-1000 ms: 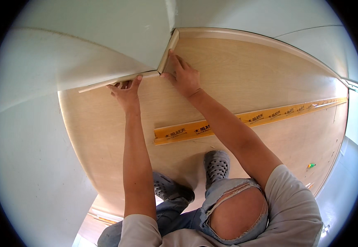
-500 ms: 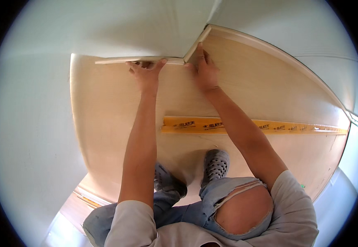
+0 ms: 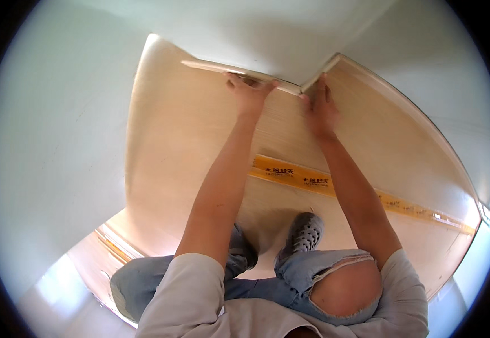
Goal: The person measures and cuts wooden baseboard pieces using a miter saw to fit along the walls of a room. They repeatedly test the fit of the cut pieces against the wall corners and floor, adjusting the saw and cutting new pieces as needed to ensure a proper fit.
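My left hand [image 3: 249, 94] grips a long, pale trim strip [image 3: 202, 65] along the lower edge of the white wall [image 3: 267, 28], thumb and fingers against it, some fingertips hidden behind. My right hand [image 3: 321, 112], slightly blurred, is on a shorter angled strip [image 3: 327, 63], fingers along it and thumb near the joint where the two pieces meet at the wall's corner. Both strips rest at the edge of a light wooden board [image 3: 403, 146] beneath me.
An orange printed strip [image 3: 279, 173] lies across the board below my hands. My grey perforated shoes [image 3: 306, 234] and bent knees are on or over the board. More trim pieces [image 3: 112, 245] lie at the lower left. White walls enclose the left and top; another trim runs along the right edge.
The view has swung, so hands, corner and strips appear further right, and the orange strip slants the other way. Both hands remain on the same trim pieces.
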`<state>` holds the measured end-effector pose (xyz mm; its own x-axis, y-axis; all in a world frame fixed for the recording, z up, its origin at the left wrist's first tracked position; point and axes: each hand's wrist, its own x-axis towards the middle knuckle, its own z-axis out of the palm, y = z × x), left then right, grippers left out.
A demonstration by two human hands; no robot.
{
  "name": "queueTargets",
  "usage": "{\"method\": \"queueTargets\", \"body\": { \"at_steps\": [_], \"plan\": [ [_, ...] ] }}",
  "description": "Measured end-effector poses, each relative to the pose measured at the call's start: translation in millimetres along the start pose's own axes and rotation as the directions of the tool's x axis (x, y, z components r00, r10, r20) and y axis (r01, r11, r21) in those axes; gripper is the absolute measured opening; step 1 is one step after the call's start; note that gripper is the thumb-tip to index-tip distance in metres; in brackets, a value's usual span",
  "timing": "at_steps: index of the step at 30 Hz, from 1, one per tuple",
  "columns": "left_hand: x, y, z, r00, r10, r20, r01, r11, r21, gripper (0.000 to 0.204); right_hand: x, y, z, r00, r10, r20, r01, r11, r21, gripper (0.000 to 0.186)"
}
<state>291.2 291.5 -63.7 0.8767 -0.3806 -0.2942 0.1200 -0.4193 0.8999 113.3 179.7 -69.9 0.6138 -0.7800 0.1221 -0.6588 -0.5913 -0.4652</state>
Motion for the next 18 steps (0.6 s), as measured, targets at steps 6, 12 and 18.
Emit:
{"method": "queueTargets", "body": {
  "at_steps": [6,12,18],
  "plan": [
    [-11.7,19.2,0.1,1.0,-0.003,-0.011,0.004,0.989,0.148,0.146,2.8,8.2,8.2,0.989,-0.082,-0.125,0.088,0.995,0.039,0.09],
    [-19.3,38.2,-8.1,0.999,-0.038,0.004,0.037,0.988,0.149,0.143,1.7,3.1,-1.7,0.999,-0.038,-0.03,0.042,0.993,0.113,0.09],
    [-55.6,50.8,-12.4,0.981,0.164,-0.106,-0.113,0.918,0.38,0.088,0.0,13.3,-14.0,0.992,-0.103,-0.068,0.111,0.985,0.13,0.082]
  ]
}}
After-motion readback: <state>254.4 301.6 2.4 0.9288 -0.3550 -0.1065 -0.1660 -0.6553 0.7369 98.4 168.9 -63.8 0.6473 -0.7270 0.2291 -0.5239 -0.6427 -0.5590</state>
